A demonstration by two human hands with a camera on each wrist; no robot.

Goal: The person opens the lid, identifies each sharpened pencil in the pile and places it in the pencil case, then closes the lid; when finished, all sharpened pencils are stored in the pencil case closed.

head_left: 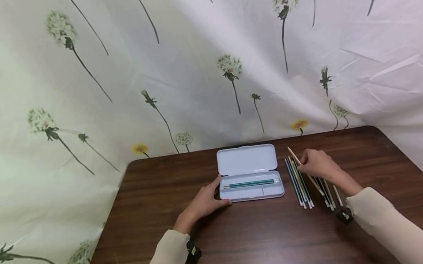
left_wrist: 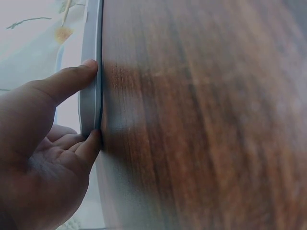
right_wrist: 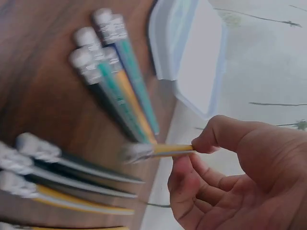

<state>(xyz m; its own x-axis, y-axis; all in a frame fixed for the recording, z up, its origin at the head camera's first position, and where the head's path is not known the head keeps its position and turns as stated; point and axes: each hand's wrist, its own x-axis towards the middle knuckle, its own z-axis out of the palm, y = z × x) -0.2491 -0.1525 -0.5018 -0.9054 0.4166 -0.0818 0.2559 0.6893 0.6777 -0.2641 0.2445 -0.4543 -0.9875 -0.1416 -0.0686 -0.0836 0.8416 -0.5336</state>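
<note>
An open white pencil case (head_left: 243, 199) lies on the table with its lid (head_left: 247, 159) tipped back. Teal pencils (head_left: 250, 184) lie lengthwise in its rear compartment. My left hand (head_left: 204, 201) grips the left end of the case, thumb on the front edge and fingers at the far corner. My right hand (head_left: 320, 164) pinches a yellow striped pencil (right_wrist: 170, 150) between thumb and fingers, its white eraser end slanting toward the table. Just left of that hand lies a row of teal, yellow and dark pencils (head_left: 298, 183). More pencils (head_left: 331, 196) lie beneath it, partly hidden.
The dark wooden table (head_left: 254, 245) ends at the back against a white curtain (head_left: 187, 85) printed with dandelions. Each wrist carries a small black camera, the left camera (head_left: 193, 251) beside the sleeve cuff and the right camera (head_left: 344, 215) near the pencils' eraser ends.
</note>
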